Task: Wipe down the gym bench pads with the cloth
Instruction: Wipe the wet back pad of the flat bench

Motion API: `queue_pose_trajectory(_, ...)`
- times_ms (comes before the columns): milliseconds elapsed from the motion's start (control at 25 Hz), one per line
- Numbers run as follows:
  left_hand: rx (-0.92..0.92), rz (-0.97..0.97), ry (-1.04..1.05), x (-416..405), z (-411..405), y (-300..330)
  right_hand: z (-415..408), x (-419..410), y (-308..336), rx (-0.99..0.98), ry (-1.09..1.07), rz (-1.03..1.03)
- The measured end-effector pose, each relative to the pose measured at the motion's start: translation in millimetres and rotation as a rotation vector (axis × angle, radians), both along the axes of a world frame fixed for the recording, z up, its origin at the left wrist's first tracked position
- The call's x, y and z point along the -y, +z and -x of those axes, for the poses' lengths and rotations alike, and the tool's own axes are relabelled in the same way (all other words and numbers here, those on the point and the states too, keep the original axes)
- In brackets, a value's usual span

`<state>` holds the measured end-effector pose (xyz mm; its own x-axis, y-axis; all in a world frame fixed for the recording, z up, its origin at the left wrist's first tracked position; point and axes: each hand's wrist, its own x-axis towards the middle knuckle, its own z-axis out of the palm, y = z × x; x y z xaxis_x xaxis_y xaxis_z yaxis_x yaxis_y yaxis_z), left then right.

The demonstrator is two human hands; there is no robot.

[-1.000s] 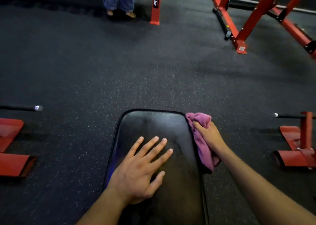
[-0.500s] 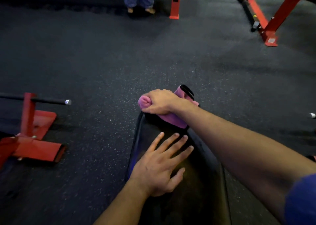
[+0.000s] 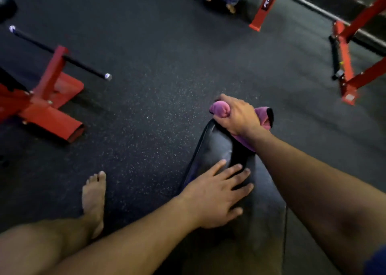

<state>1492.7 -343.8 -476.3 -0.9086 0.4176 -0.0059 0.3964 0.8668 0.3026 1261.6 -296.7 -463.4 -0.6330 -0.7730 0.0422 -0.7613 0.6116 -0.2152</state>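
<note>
My right hand (image 3: 240,116) grips the bunched pink cloth (image 3: 262,116) at the far end of the black bench pad (image 3: 211,147); my left hand (image 3: 217,195) lies flat, fingers spread, pressing on the pad nearer me. The cloth looks soft and light, best held as a wad; the pad's vinyl looks slick, so I'd judge it wipes easily. A red upright (image 3: 266,5) carries white lettering, "RN" readable, the rest cut off.

We are in a gym: speckled black rubber floor (image 3: 158,70), red steel rack frames (image 3: 351,70), a bar (image 3: 62,55) on red stand, padded bench (image 3: 211,149).
</note>
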Motion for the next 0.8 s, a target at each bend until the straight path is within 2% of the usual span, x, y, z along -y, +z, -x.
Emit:
queue_pose_trajectory(80, 0.051, -0.017, -0.044, 10, -21, -2, 0, -1, 5, 0.021, -0.053, 0.027)
queue_pose_trajectory(280, -0.064, -0.096, -0.029, 14, -25, -22, 3, 5, -3, 0.045, -0.080, 0.022)
queue_pose_trajectory(400, -0.026, -0.122, -0.004, 6, -28, -14, 9, 17, 12, 0.138, -0.018, -0.211)
queue_pose_trajectory(520, -0.023, -0.146, -0.015, 6, -26, -10, 25, 47, 26, 0.384, -0.085, -0.513)
queue_pose_trajectory(600, -0.041, -0.184, -0.034, 8, -23, -13, 27, 63, 26, 0.512, -0.100, -0.574)
queue_pose_trajectory(680, -0.045, -0.184, -0.047, 10, -22, -15, 17, 74, 26, 0.447, -0.087, -0.647)
queue_pose_trajectory(800, -0.044, -0.148, -0.047, 8, -24, -12, -3, 79, 28, 0.234, 0.034, -0.747)
